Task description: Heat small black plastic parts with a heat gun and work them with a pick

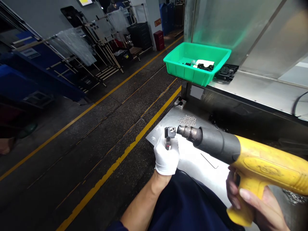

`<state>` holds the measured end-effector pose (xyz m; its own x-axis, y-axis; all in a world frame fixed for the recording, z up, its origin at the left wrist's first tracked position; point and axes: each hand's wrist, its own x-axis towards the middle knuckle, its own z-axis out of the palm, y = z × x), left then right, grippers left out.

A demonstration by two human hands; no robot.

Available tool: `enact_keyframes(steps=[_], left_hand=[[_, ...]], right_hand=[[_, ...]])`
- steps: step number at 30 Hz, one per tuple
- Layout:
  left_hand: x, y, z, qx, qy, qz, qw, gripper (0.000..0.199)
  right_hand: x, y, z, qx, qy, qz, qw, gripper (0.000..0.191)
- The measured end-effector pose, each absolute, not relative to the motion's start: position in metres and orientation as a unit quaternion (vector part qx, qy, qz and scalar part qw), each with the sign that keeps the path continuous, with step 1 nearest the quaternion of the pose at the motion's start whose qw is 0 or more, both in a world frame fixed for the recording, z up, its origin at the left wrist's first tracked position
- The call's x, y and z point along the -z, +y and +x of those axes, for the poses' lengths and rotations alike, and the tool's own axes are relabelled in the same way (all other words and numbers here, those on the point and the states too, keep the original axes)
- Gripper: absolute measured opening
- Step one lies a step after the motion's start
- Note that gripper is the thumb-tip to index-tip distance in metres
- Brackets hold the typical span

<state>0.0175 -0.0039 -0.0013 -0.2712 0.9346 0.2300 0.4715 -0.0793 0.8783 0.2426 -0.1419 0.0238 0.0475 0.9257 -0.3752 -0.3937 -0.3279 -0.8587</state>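
Note:
My left hand, in a white glove, is closed around a small black part with a bright round metal piece on its top. A bit of red shows on the part near my fingers. My bare right hand grips the handle of a yellow heat gun. Its dark metal nozzle points left, close beside the black part. Beyond the nozzle, many small shiny metal pieces lie on the metal table. A thin L-shaped hex key lies below the heat gun's barrel.
On the raised metal shelf a green bin holds black parts, with more black parts beside it. A power strip sits at the table's back corner. Metal bits lie at lower right. Racks stand across the yellow-lined floor.

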Motion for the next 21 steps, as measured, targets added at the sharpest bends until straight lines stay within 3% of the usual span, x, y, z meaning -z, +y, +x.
enact_keyframes(steps=[9,21], left_hand=[[-0.007,-0.003,0.025,-0.512,0.593,0.502,0.365,0.018],[-0.020,-0.003,0.012,-0.418,0.540,0.561,0.468,0.043]], right_hand=[[-0.025,-0.141,0.242,-0.634,-0.269,-0.509,0.517,0.043],[-0.024,-0.145,0.260,-0.608,-0.300,-0.512,0.527,0.044]])
